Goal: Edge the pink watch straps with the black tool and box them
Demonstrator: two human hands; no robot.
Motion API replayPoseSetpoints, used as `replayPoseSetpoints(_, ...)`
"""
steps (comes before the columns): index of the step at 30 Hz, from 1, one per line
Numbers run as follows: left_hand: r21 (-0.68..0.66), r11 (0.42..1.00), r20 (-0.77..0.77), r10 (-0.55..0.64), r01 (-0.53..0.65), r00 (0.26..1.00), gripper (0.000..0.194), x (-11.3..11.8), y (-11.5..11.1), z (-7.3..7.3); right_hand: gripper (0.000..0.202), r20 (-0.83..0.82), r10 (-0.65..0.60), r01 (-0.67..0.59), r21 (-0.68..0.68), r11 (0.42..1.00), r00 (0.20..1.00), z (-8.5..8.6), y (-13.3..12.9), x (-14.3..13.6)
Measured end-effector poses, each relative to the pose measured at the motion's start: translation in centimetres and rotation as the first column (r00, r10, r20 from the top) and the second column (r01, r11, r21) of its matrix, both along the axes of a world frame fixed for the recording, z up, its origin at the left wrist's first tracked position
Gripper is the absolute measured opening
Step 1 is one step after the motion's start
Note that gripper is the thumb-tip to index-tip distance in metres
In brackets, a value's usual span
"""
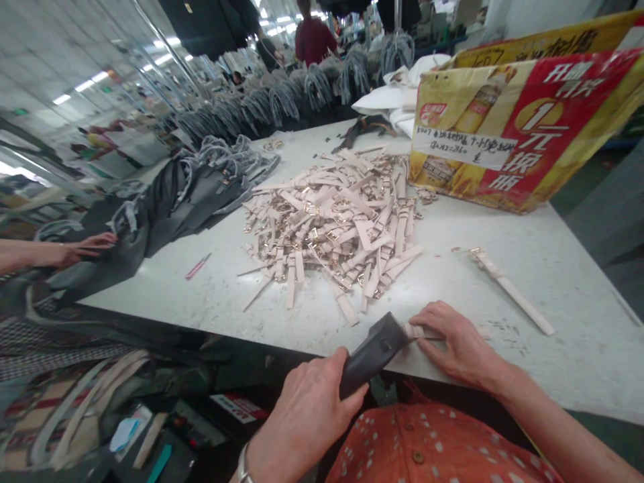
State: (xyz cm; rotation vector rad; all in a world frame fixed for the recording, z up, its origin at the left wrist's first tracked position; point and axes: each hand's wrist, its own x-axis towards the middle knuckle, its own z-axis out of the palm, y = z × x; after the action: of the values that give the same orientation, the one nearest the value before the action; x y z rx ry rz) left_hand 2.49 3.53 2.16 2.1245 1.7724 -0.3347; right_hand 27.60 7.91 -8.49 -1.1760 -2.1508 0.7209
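My left hand (316, 392) is wrapped round a dark handheld tool (375, 349) at the table's front edge. Right at its tip, my right hand (455, 342) pinches a small pale strap (415, 331) between thumb and fingers. Beyond both hands lies a large heap of pale pink straps with gold buckles (337, 228). One more buckled strap (518, 292) lies alone on the right side of the table.
A yellow and red cardboard box (523, 134) stands at the back right of the white table (201, 302). Dark grey pieces (186, 194) cover the left side, where another person's hand (98, 241) rests. A small pink tool (198, 266) lies near them.
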Motion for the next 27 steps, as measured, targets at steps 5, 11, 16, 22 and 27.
replayPoseSetpoints(5,-0.002,1.000,0.001,-0.022,0.022,1.000,0.021,1.4,0.4,0.0,0.045,-0.014,-0.037,0.036,-0.042,0.998,0.999,0.0,-0.2,0.2)
replayPoseSetpoints(11,0.009,0.999,0.062,0.035,-0.035,0.997,0.024,2.2,1.6,-1.0,0.048,-0.034,-0.084,0.081,-0.082,0.993,0.996,-0.2,-0.2,0.2)
replayPoseSetpoints(16,0.055,0.996,-0.011,0.065,-0.065,0.998,0.024,1.5,1.2,-0.6,0.056,-0.046,-0.100,0.097,-0.072,0.993,0.994,-0.5,-0.3,0.2)
replayPoseSetpoints(22,0.009,1.000,0.004,-0.011,0.011,1.000,0.025,2.4,0.6,0.3,0.061,-0.073,-0.124,0.117,-0.099,0.988,0.990,-0.5,-0.5,0.2)
replayPoseSetpoints(27,-0.058,0.998,-0.023,-0.012,0.011,1.000,0.023,1.9,1.3,0.6,0.061,-0.085,-0.115,0.107,-0.092,0.990,0.990,-0.3,-0.5,0.1)
